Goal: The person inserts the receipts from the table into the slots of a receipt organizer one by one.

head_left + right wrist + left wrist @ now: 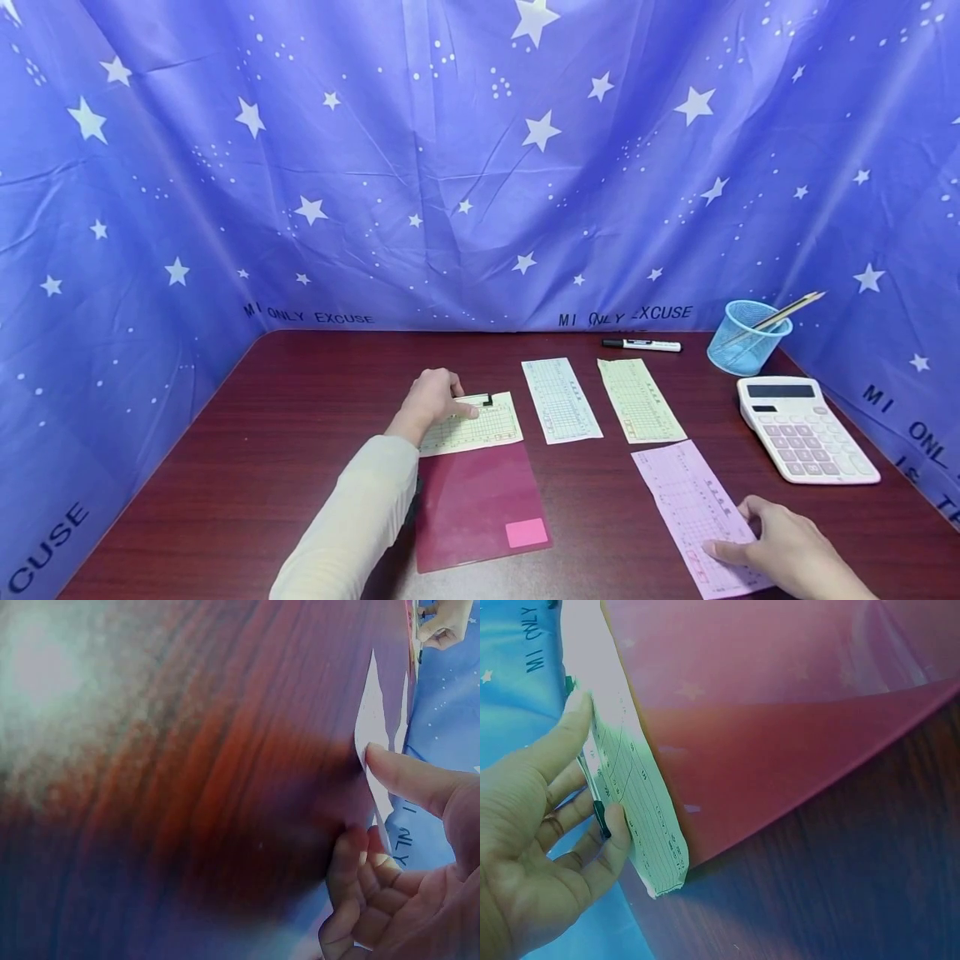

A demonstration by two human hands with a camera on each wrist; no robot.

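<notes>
A dark red clipboard [480, 500] with a pink label [527, 532] lies on the table, a pale yellow printed slip [487, 429] across its top end. My left hand [435, 400] pinches the clip [600, 814] at that end, thumb and fingers curled about it. To the right lies a pink printed slip [693, 508]. My right hand [787, 546] holds its lower right edge, with the thumb on top and the fingers curled at the edge, as the right wrist view shows. In that view the slip [371, 724] is seen nearly edge-on.
A white slip [561, 400] and another yellow slip [641, 400] lie side by side behind. Further right are a calculator [806, 429], a black and white marker [642, 345] and a blue mesh cup [738, 342] with pencils. A starry blue curtain [450, 167] surrounds the table.
</notes>
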